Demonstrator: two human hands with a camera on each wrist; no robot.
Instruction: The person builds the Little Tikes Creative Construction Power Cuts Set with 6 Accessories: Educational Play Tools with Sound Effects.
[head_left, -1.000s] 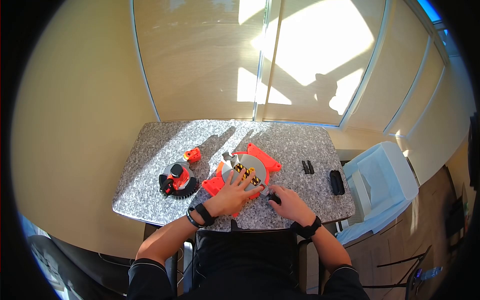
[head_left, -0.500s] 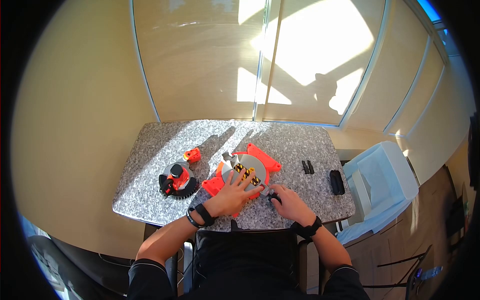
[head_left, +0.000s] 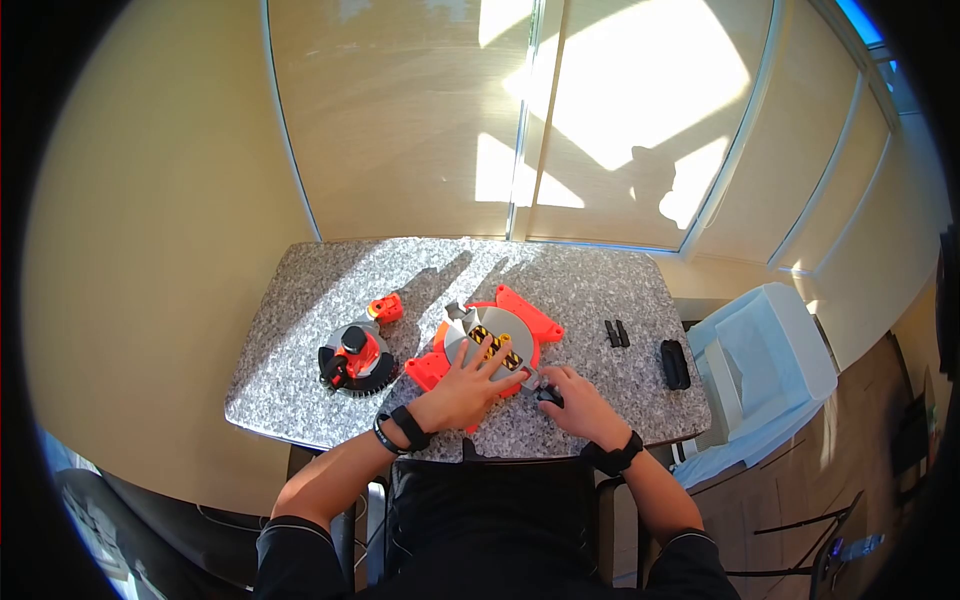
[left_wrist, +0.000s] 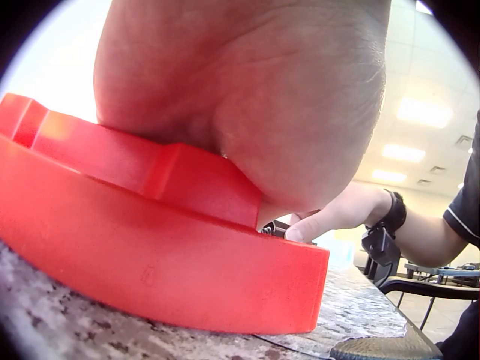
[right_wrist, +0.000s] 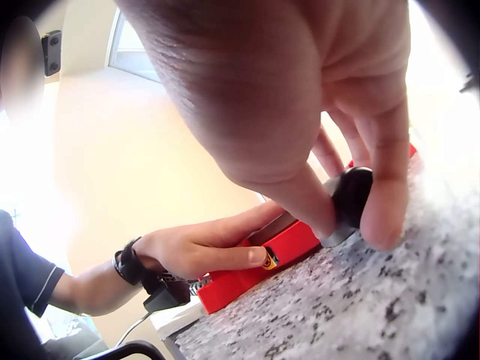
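Note:
A toy saw base (head_left: 428, 372), red with a grey round turntable (head_left: 518, 338) and a black-and-yellow striped strip, lies on the table before me. My left hand (head_left: 468, 395) rests flat across it with fingers spread; the left wrist view has the palm's heel on the red rim (left_wrist: 165, 240). At the turntable's near right edge, my right hand (head_left: 588, 412) pinches a black knob (right_wrist: 352, 196) between thumb and fingers. Left of the base sits a toy saw head (head_left: 362, 358), grey and red with a black toothed guard and an orange handle (head_left: 386, 309).
Two small black pieces (head_left: 617, 334) lie to the right on the speckled table (head_left: 590, 275). Near its right edge is a black oblong case (head_left: 675, 365). Beyond that edge stands a bin with a pale blue liner (head_left: 775, 350).
The right fingers have shifted slightly around the knob. My left hand and the saw base stay in place.

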